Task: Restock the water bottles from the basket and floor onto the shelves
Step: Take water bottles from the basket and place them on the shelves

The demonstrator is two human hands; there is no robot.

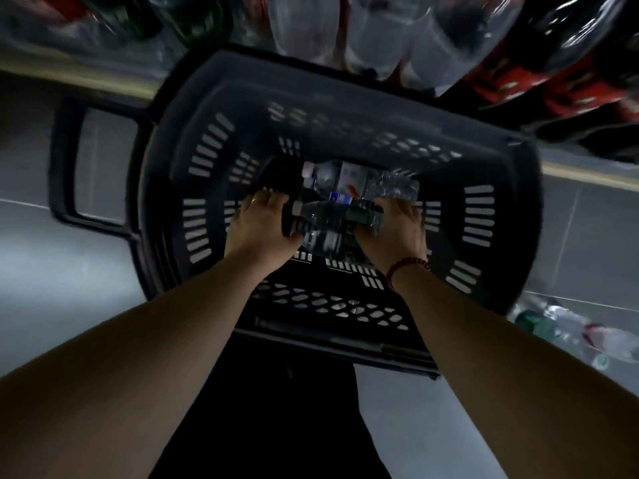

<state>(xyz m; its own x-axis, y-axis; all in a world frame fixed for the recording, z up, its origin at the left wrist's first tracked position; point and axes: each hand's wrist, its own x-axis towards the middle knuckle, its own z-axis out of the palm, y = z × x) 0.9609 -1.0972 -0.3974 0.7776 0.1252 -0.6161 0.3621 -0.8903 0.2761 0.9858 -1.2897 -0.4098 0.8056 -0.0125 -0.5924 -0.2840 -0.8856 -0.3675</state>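
A black slotted basket [345, 299] stands on the floor below me. Inside it lie a few clear water bottles: one with a white label [359, 181] at the far side and two with green labels [332, 226] nearer me. My left hand [262, 226] reaches into the basket and touches the cap ends of the near bottles with fingers spread. My right hand [397, 223] grips the base end of those green-label bottles. The shelf with large clear bottles [380, 36] runs across the top of the view.
More water bottles [570, 330] lie on the grey floor to the right of the basket. The basket's handle [65, 167] sticks out to the left. Red packs [570, 81] fill the shelf at upper right. My dark trouser leg is below the basket.
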